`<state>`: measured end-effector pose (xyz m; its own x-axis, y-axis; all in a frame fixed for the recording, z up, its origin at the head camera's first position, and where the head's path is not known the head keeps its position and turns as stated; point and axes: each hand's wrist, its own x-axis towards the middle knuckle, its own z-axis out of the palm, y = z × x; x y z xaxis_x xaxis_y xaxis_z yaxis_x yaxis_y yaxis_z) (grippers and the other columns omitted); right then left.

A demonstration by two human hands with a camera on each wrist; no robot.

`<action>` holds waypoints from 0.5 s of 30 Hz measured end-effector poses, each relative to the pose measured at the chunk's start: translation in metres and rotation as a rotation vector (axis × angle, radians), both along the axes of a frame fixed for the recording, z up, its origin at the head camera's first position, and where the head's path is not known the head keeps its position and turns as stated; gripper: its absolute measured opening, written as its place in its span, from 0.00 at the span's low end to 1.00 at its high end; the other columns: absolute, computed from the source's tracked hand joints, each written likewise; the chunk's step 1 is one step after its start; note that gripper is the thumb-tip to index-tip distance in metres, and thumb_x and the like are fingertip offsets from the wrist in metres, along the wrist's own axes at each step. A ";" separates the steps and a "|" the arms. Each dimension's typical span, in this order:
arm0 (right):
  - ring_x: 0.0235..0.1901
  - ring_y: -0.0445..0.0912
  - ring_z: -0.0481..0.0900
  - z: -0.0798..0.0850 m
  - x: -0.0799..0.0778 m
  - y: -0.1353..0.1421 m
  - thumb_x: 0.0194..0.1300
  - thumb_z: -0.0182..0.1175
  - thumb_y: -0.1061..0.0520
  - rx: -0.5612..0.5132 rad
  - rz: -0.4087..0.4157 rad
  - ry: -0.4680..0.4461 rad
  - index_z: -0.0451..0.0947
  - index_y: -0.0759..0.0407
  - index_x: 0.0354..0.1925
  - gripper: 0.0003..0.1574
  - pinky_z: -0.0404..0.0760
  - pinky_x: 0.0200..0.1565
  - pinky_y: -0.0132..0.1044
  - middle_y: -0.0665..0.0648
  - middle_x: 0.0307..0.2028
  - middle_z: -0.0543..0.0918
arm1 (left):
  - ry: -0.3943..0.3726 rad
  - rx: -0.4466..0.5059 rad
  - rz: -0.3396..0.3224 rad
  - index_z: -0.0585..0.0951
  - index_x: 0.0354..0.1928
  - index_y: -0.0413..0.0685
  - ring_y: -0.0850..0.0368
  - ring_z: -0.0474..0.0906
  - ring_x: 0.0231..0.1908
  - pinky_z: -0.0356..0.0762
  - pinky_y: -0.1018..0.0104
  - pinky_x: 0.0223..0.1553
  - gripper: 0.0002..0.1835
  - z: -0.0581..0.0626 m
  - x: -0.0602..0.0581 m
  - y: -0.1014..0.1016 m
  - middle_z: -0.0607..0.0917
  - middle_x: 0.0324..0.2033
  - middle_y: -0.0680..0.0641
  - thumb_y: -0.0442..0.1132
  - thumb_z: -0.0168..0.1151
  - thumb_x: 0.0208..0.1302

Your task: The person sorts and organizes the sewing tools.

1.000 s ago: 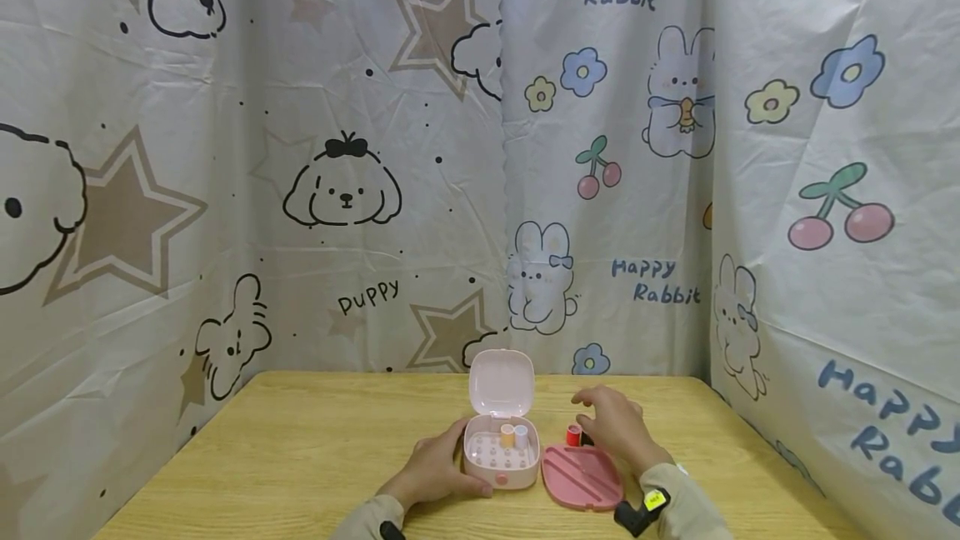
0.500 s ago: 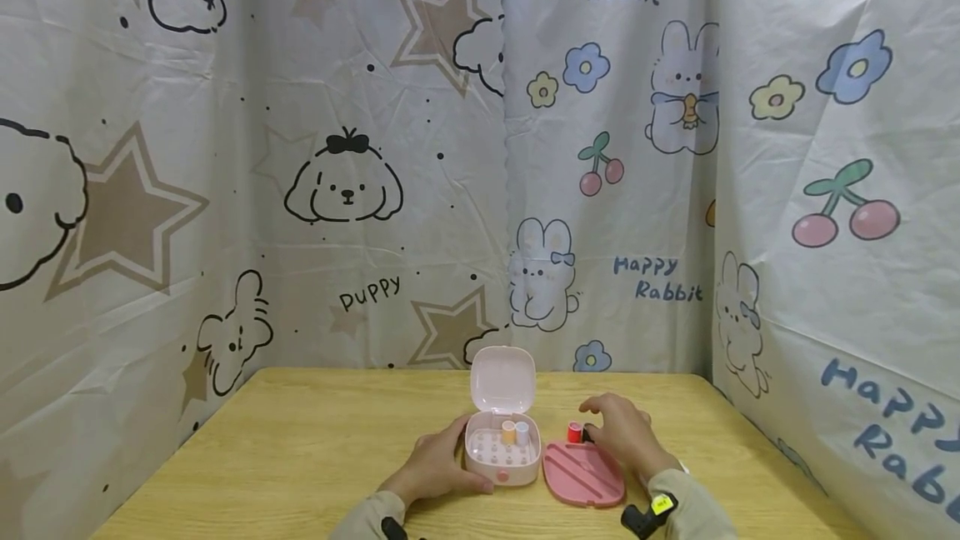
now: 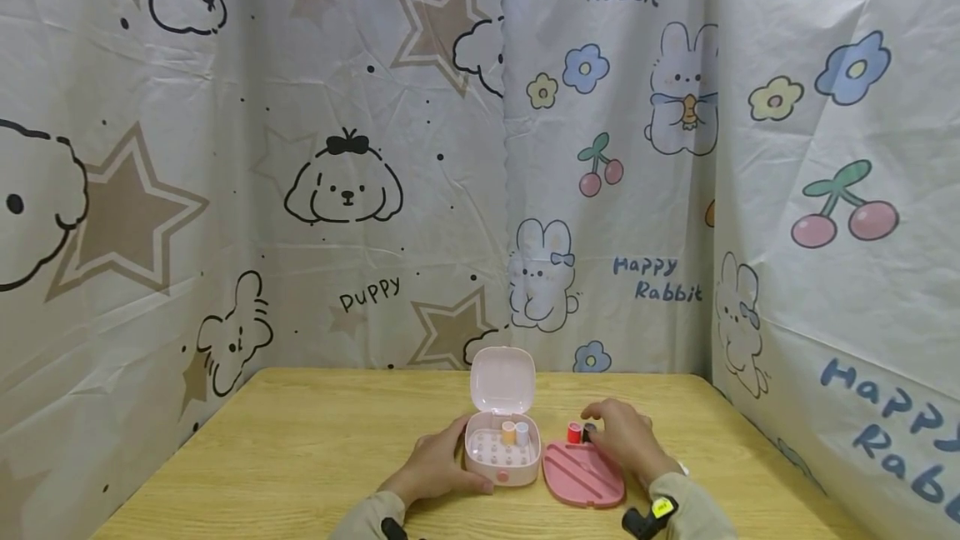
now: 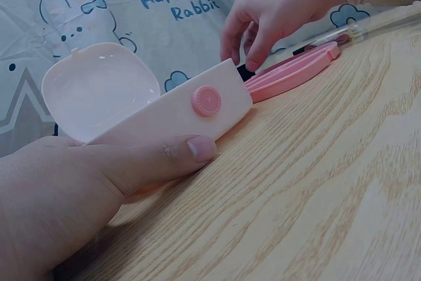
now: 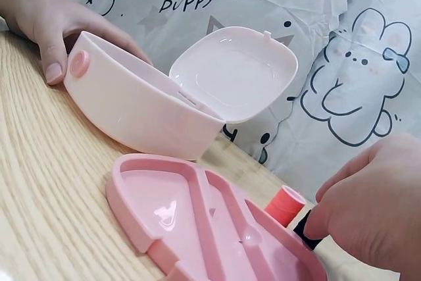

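Observation:
A pale pink sewing box [image 3: 489, 475] stands with its lid [image 3: 502, 382] up. On its pegged floor stand an orange thread spool [image 3: 508, 433] and a white thread spool [image 3: 522, 434]. My left hand [image 3: 438, 461] grips the box's left side, thumb along the front near the round pink button [image 4: 206, 101]. To the right, my right hand [image 3: 622, 436] pinches a black thread spool [image 5: 304, 227] between thumb and fingers, low at the table; its fingers partly hide it. A red thread spool [image 5: 285, 206] stands just left of the black one.
A darker pink divided tray [image 3: 583, 486] lies on the wooden table [image 3: 337, 432], right of the box and in front of the loose spools. Beyond it, a clear plastic item [image 4: 358, 32] shows in the left wrist view. Printed curtains [image 3: 360, 257] surround the table.
My right hand has lowered slightly and shifted a little right by the black spool, which shows more now. The left hand and box keep their place; the head view tilted slightly.

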<state>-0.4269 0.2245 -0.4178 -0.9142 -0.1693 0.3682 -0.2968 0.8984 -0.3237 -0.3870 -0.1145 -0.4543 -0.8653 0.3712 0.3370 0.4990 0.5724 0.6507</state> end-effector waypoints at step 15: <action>0.45 0.56 0.83 -0.004 0.001 -0.001 0.57 0.74 0.65 0.021 -0.003 -0.023 0.89 0.53 0.44 0.16 0.74 0.44 0.62 0.52 0.40 0.87 | -0.009 0.005 0.000 0.65 0.78 0.48 0.41 0.69 0.67 0.55 0.31 0.65 0.63 0.000 0.000 0.000 0.75 0.70 0.48 0.64 0.84 0.40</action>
<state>-0.4257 0.2238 -0.4219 -0.9228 -0.1740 0.3436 -0.2867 0.9061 -0.3112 -0.3870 -0.1142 -0.4544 -0.8682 0.3694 0.3313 0.4932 0.5691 0.6579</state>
